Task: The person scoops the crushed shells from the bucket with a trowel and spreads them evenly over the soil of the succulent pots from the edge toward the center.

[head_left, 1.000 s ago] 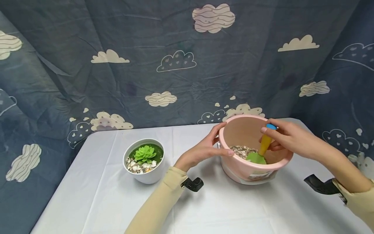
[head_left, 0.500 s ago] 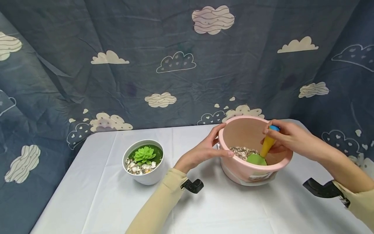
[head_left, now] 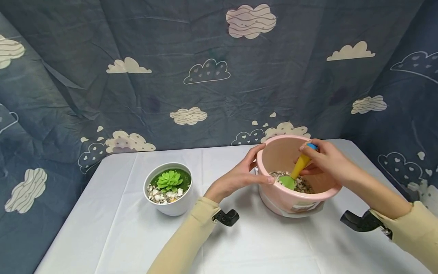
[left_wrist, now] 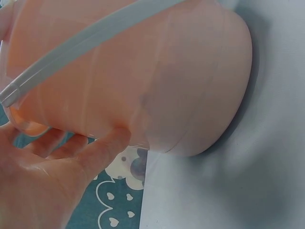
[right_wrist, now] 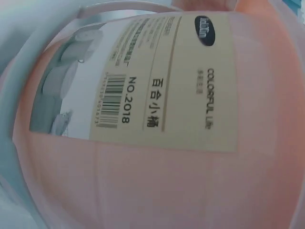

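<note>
A pink bucket (head_left: 280, 199) stands at the right of the table with a layer of small mixed gravel (head_left: 304, 186) inside. My left hand (head_left: 234, 179) holds its left side, the thumb at the near rim and the fingers spread toward the far rim. In the left wrist view, fingers (left_wrist: 102, 148) lie against the bucket wall below its pale handle (left_wrist: 95, 43). My right hand (head_left: 326, 158) grips a toy shovel (head_left: 301, 166) by its yellow, blue-ended handle. The shovel's green blade is down in the gravel. In the right wrist view, the bucket's printed label (right_wrist: 167, 86) hides the right hand's work.
A white pot (head_left: 172, 208) with a green artificial succulent (head_left: 169, 180) and white pebbles stands left of the bucket. Under both is a white tablecloth (head_left: 130, 228). A dark curtain (head_left: 154, 91) with cloud prints hangs behind the table.
My right hand has moved left with the shovel, whose blade shifted from the near right of the gravel to its left part. My left hand stays on the bucket.
</note>
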The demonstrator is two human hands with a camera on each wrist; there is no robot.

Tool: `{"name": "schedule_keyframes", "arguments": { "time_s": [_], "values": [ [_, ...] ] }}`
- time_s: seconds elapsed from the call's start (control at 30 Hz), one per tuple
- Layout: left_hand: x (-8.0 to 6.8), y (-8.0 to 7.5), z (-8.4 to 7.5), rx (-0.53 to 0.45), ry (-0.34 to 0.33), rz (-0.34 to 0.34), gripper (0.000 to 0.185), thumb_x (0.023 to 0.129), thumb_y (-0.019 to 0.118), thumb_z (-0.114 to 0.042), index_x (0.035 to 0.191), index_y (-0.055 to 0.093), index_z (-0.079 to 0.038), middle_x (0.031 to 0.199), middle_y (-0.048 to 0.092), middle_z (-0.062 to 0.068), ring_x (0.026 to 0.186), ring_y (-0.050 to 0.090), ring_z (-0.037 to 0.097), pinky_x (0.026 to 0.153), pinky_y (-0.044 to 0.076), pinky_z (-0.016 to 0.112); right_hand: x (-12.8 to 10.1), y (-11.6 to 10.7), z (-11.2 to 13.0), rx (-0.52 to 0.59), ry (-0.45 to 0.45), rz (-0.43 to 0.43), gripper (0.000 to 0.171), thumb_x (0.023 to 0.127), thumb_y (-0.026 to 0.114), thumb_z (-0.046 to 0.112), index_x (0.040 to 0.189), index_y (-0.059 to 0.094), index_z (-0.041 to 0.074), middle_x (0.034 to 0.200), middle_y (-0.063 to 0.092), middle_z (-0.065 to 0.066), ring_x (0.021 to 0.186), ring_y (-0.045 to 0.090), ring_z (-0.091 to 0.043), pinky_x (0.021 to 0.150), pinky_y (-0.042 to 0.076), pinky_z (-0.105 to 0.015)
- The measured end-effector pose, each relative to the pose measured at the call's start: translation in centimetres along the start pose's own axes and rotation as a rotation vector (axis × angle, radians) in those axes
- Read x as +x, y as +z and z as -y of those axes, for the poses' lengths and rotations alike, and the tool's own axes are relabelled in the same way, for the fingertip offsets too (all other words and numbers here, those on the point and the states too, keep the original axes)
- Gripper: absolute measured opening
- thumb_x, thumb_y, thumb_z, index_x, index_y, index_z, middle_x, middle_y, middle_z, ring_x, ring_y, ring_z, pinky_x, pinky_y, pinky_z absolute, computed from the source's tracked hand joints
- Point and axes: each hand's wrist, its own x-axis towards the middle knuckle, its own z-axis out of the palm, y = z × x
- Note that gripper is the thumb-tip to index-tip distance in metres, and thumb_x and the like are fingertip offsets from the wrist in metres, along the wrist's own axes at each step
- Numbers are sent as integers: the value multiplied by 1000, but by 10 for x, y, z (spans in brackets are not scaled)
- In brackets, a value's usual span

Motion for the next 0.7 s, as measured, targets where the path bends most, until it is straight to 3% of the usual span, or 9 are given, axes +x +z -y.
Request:
{"name": "schedule_keyframes", "arguments": {
  "time_s": [0.13, 0.3, 0.43, 0.6, 0.7],
  "values": [
    [0, 0, 0, 2, -10, -10, 94, 80, 79, -18, 154, 24, -36, 154, 21, -20, 144, 26, 17, 103, 37, 28, 6, 0, -2, 74, 32, -16, 49, 106, 46, 30, 128, 36, -13, 112, 65, -29, 82, 72, -30, 68, 58, -37],
    [1, -1, 1, -7, 5, 0, 94, 80, 78, -17, 154, 24, -34, 155, 21, -19, 143, 27, 15, 102, 38, 27, 4, -3, -2, 189, 54, -56, 51, 106, 46, 31, 130, 33, -12, 103, 72, -12, 80, 73, -26, 68, 57, -33],
    [2, 0, 2, -13, 7, 5, 94, 80, 78, -15, 154, 23, -34, 155, 21, -19, 143, 28, 14, 101, 39, 27, -3, -10, -4, 331, 55, -78, 43, 104, 50, 30, 126, 37, -5, 96, 74, -1, 79, 73, -25, 67, 57, -31],
    [2, -1, 2, -13, 10, 5, 94, 80, 78, -14, 154, 23, -35, 156, 20, -17, 142, 28, 13, 101, 39, 26, -18, -25, -12, 575, 43, -90, 37, 102, 55, 28, 123, 41, 1, 100, 73, -3, 82, 72, -30, 67, 56, -32],
    [2, -2, 2, -7, 15, 4, 95, 80, 78, -14, 154, 23, -35, 157, 19, -14, 143, 27, 15, 101, 39, 26, -27, -31, -20, 653, 43, -119, 35, 101, 56, 27, 123, 43, 3, 101, 70, -6, 85, 72, -31, 69, 57, -36]
  ]
}}
